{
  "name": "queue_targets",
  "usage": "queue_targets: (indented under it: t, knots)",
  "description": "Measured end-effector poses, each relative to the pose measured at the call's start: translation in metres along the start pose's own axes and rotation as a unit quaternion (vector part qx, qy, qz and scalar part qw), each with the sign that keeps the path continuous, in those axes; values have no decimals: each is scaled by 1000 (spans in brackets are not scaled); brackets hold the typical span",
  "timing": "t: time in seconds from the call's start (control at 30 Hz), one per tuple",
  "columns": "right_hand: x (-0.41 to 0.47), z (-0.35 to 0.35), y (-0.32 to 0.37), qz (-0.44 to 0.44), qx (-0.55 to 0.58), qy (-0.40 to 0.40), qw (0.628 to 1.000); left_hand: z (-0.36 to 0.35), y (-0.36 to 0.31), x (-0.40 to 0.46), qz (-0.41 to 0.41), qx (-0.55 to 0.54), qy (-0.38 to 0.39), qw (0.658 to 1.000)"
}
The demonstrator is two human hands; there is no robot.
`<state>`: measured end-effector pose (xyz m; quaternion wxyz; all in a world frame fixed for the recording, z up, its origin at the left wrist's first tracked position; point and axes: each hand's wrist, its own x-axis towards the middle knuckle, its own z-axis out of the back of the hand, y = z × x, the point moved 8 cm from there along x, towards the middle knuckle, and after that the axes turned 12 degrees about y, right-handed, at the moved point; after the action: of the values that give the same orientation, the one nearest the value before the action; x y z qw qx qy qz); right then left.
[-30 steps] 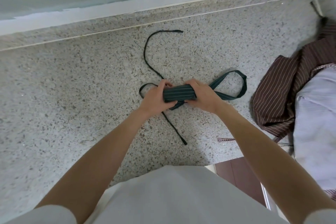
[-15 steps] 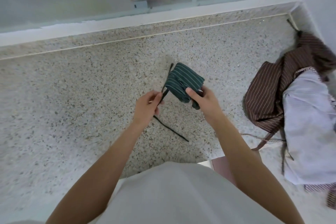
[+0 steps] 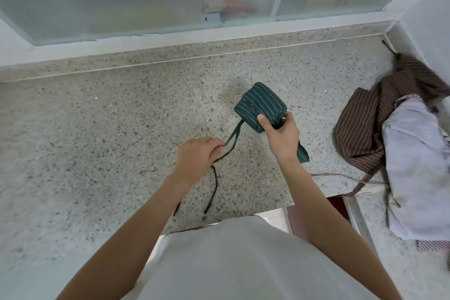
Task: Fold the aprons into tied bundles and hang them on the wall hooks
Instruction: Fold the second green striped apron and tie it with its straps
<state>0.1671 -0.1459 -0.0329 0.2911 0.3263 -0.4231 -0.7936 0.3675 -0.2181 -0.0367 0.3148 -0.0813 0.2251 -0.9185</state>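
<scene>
Now — right hand (image 3: 282, 135) grips green bundle (image 3: 261, 105) | left hand (image 3: 197, 158) pinches tie strings (image 3: 231, 141)

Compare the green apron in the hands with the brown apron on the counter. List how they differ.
The green apron is folded into a tight bundle; the brown apron lies loose and crumpled.
The green apron is held up by the right hand, its strings pulled by the left hand; the brown apron rests on the counter, untouched, partly under a pale cloth.
Both have thin pale stripes.
</scene>
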Motion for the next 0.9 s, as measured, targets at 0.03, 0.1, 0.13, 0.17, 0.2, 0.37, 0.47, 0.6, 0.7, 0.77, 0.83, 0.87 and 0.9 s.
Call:
queue_targets:
  t: [0.03,0.1,0.13,0.17,0.2,0.37,0.47,0.6,0.7,0.77,0.83,0.87,0.9]
  knots:
    - [-2,-2,7,19,-49,-13,999,1,-6,-2,-20,0,9,1000]
    - [-6,-10,23,88,-214,-31,972,8,-7,-2,-40,4,38,998]
    - [-8,-16,28,130,-306,-28,943,15,-6,2,-41,10,51,998]
    - [-12,-26,32,175,-387,-14,905,23,-2,5,-42,15,62,997]
    - [-16,-36,33,221,-446,14,867,34,2,9,-43,22,70,996]
    - [-39,-68,37,357,-454,217,787,74,23,24,-56,5,122,991]
    - [-47,-68,53,312,-228,347,854,84,36,28,-36,-110,106,988]
    - [-50,-60,73,177,94,368,908,64,40,26,50,-349,117,928]
    - [-40,-57,73,129,219,296,921,44,34,22,56,-403,156,900]
    - [-35,-55,73,112,242,270,925,35,34,17,62,-424,182,885]
    - [-33,-54,74,108,232,248,934,38,40,15,58,-393,149,906]
    - [-32,-52,75,107,225,230,941,45,43,14,55,-357,115,926]
    - [-30,-50,77,107,216,209,948,51,46,13,59,-348,85,932]
